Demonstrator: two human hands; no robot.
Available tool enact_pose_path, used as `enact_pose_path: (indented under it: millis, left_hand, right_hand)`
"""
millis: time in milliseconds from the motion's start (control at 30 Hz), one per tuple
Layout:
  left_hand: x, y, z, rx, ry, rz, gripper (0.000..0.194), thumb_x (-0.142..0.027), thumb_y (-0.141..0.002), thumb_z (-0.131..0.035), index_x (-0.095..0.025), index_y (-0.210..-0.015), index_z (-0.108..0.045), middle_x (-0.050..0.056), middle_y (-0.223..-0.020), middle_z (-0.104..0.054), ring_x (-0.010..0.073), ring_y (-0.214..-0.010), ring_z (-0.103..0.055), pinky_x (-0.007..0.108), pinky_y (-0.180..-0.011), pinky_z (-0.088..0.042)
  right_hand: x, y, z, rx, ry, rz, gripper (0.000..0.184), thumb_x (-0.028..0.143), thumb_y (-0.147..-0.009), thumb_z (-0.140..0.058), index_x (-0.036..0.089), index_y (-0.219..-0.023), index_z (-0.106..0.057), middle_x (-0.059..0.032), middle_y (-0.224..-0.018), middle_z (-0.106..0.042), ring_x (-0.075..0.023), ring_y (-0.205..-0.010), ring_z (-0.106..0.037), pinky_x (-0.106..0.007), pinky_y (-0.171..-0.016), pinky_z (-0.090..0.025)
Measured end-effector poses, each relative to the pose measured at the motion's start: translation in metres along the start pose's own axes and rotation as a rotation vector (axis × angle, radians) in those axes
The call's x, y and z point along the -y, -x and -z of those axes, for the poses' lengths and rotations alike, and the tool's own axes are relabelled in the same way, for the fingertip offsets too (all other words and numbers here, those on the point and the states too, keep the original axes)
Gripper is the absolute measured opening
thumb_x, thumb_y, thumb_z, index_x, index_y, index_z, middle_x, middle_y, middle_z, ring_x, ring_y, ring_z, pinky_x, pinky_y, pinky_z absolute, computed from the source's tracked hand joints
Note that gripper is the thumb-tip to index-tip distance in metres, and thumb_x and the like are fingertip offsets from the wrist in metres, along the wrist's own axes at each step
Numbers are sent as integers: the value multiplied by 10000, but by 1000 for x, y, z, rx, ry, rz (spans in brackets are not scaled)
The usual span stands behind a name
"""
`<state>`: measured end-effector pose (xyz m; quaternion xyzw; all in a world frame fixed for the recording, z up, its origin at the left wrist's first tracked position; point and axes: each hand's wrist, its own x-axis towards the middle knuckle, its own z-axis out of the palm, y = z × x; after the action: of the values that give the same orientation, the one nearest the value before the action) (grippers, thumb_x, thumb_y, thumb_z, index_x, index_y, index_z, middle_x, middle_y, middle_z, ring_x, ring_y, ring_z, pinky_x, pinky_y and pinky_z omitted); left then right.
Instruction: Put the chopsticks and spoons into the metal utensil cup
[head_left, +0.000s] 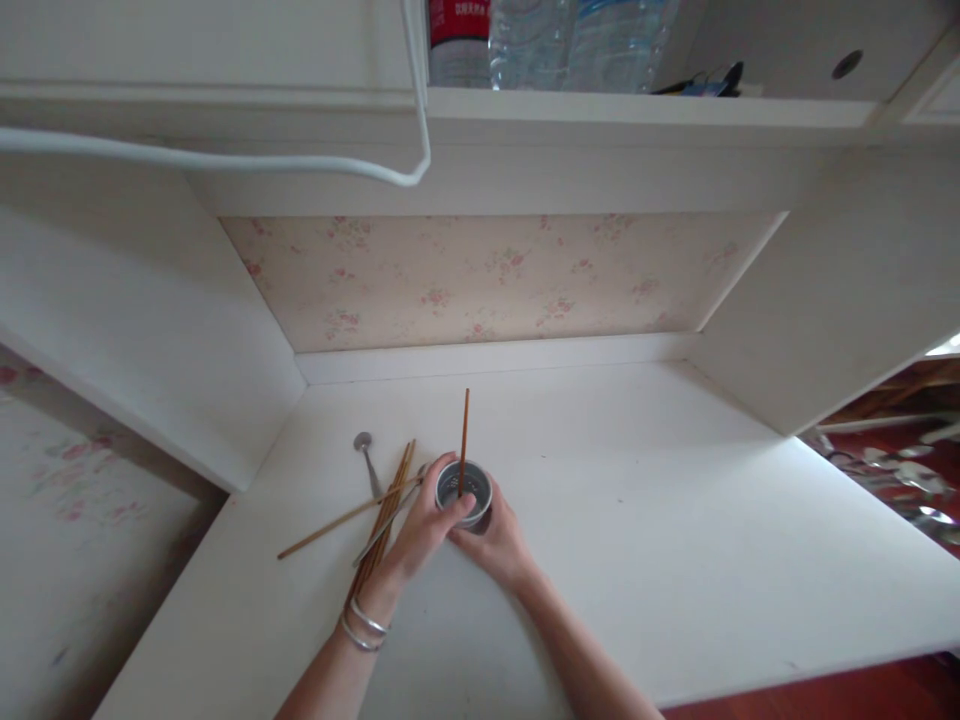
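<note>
A small round metal cup (465, 489) stands upright on the white desk (675, 520). One brown chopstick (464, 440) sticks up out of it. My left hand (421, 528) wraps its fingers round the cup's left side; silver bangles ring that wrist. My right hand (495, 540) grips the cup from the near right side. Several loose chopsticks (382, 520) lie on the desk just left of my left hand, partly under it. A metal spoon (367, 458) lies beyond them.
The desk sits in a white alcove with a floral back panel (487, 280) and side walls. A shelf above holds water bottles (570, 40) and a white cable (225, 160) hangs across it. Cluttered items (900, 480) show at far right, past the desk.
</note>
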<state>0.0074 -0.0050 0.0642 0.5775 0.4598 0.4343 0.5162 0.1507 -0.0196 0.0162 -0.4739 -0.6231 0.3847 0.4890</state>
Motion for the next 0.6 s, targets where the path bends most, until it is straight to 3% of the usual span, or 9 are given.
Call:
enact_pose_path:
  millis: [67, 133, 267, 367, 467, 533, 600]
  left_hand:
    - [11, 8, -6, 19, 82, -25, 873, -357, -723, -761, -261, -1446, -282, 109, -1425, -514, 288, -1296, -512, 464, -1080, -424]
    - [22, 11, -14, -29, 132, -37, 984, -314, -667, -806, -246, -1453, -219, 133, -1421, -508, 291, -1295, -512, 455, -1083, -417]
    - [32, 8, -23, -117, 121, -48, 760, -256, -682, -781, -194, -1328, -385, 126, -1300, -592, 263, -1235, -554, 444, -1109, -365]
    - [31, 5, -23, -81, 179, -30, 664, -226, -695, -762, -205, -1274, -436, 101, -1240, -628, 247, -1173, -592, 435, -1070, -407]
    - [26, 6, -20, -57, 234, -47, 676, -235, -674, -777, -231, -1263, -444, 80, -1218, -641, 248, -1133, -611, 418, -1027, -449]
    - [23, 8, -21, -46, 215, -56, 667, -242, -675, -767, -243, -1265, -455, 64, -1202, -650, 240, -1089, -629, 388, -982, -482]
    - [21, 10, -24, -51, 121, -25, 541, -253, -722, -705, -235, -1229, -517, 50, -1133, -674, 229, -1021, -649, 362, -934, -505]
  right_hand:
    - [2, 0, 1, 16, 5, 12, 683, 291, -726, -752, 231, -1335, -450, -98, -1250, -641, -269, -1114, -634, -400, -938, -515]
    - [2, -1, 1, 30, 38, 23, 664, 263, -732, -731, 219, -1331, -449, -111, -1253, -639, -276, -1116, -631, -404, -937, -514]
    - [-3, -3, 1, 93, 88, 61, 723, 198, -710, -703, 196, -1370, -406, -135, -1323, -585, -294, -1200, -577, -449, -1015, -467]
    - [1, 0, 11, 131, 173, 59, 909, 135, -669, -673, 196, -1477, -262, -153, -1501, -395, -328, -1392, -369, -520, -1120, -348]
    - [29, 6, 23, 20, 310, 39, 917, 87, -720, -556, 246, -1527, -152, -118, -1583, -243, -306, -1467, -204, -576, -1152, -264]
    - [58, 9, 22, -113, 367, 122, 788, 85, -760, -511, 271, -1488, -272, -111, -1514, -366, -298, -1420, -309, -572, -1133, -303]
    - [89, 7, 7, -166, 364, 293, 590, 110, -809, -480, 268, -1377, -435, -123, -1332, -544, -290, -1267, -500, -518, -1050, -423]
